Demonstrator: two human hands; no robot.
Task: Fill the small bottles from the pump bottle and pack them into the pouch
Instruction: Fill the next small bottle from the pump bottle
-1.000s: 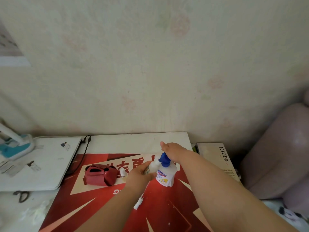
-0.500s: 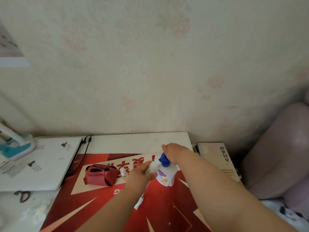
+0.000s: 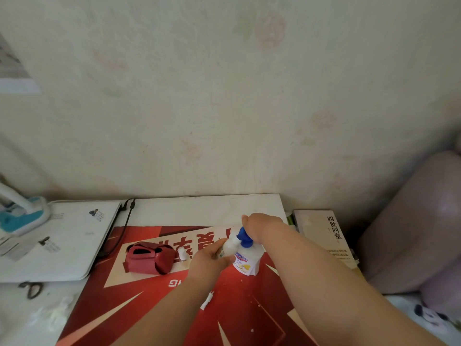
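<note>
We're gripping a small bottle (image 3: 229, 247) mid-body in our left hand (image 3: 207, 259), fingers wrapped round it, at the spout of the pump bottle (image 3: 246, 262) near the table's (image 3: 199, 208) far right corner. Our right hand (image 3: 259, 224) is curling over the pump head, probably pressing. The small bottle is looking light and slick.

Upright white pump bottle (image 3: 245, 260), blue head; small white bottle (image 3: 229, 247) at its spout; second small bottle (image 3: 182, 253) beside open red pouch (image 3: 149, 257).
</note>
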